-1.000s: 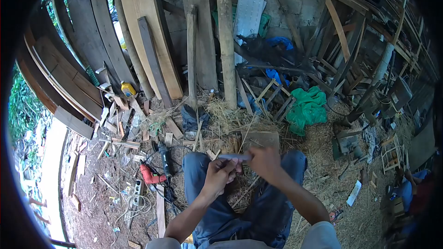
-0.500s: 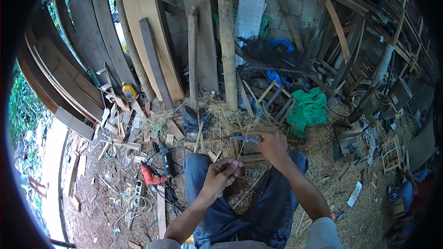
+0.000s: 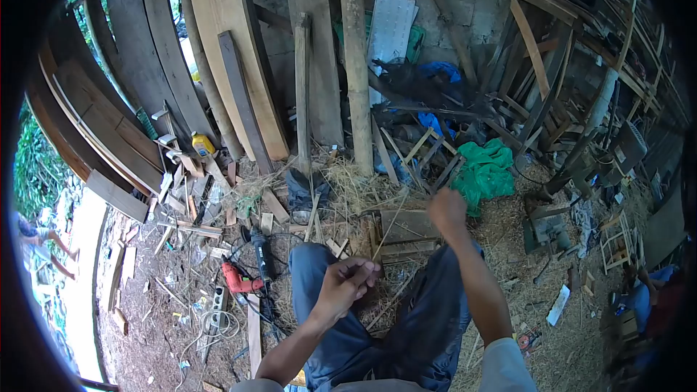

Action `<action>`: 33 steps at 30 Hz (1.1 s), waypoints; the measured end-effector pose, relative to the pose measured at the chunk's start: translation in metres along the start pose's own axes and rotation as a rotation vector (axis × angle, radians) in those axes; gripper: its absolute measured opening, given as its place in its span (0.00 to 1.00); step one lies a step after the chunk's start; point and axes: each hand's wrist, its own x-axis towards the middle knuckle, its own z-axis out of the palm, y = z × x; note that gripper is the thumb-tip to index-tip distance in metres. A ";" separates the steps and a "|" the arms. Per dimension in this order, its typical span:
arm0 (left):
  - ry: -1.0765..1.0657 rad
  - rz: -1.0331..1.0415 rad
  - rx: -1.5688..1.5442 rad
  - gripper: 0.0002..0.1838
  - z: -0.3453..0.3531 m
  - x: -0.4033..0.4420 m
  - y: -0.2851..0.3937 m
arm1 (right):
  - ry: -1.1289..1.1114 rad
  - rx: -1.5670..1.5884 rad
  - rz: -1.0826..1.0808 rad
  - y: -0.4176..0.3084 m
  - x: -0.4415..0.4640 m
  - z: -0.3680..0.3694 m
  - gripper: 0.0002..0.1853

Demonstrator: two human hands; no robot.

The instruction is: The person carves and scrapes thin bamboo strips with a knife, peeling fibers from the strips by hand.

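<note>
My left hand (image 3: pixel 347 287) is closed in a pinch above my left knee. From its fingertips a thin pale strip (image 3: pixel 390 225), like split bamboo or cane, slants up and to the right. My right hand (image 3: pixel 448 214) is a fist above my right knee, in front of the green plastic bag (image 3: pixel 485 168). It gripped a knife half a second ago; the blade is hard to make out now. Below, between my knees, lies a wooden block (image 3: pixel 406 226).
A red power tool (image 3: pixel 241 278) and a dark grinder-like tool (image 3: pixel 261 252) lie left of my knee. Nearby is a power strip (image 3: pixel 216 305) with a tangled cord. Boards (image 3: pixel 229 58) and a post (image 3: pixel 355 65) stand ahead. Another person (image 3: pixel 653 297) is at the right edge.
My right hand has moved up and to the right, away from my left hand, and the knife blade no longer shows clearly. The left hand keeps its place with the strip.
</note>
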 end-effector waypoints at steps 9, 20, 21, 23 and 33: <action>0.087 0.207 0.238 0.10 -0.019 0.005 -0.015 | -0.468 1.358 0.010 -0.026 -0.064 -0.038 0.16; 0.109 0.345 0.501 0.06 -0.009 -0.006 -0.032 | -1.022 1.551 0.139 -0.062 -0.135 -0.042 0.17; 0.099 0.377 0.525 0.05 -0.012 -0.007 -0.036 | -1.028 1.542 0.146 -0.058 -0.132 -0.044 0.17; 0.097 0.401 0.540 0.05 -0.014 -0.014 -0.041 | -1.121 1.494 0.246 -0.047 -0.122 -0.049 0.17; 0.243 0.466 0.619 0.04 -0.002 -0.019 -0.045 | -1.018 1.727 0.382 -0.065 -0.135 -0.046 0.10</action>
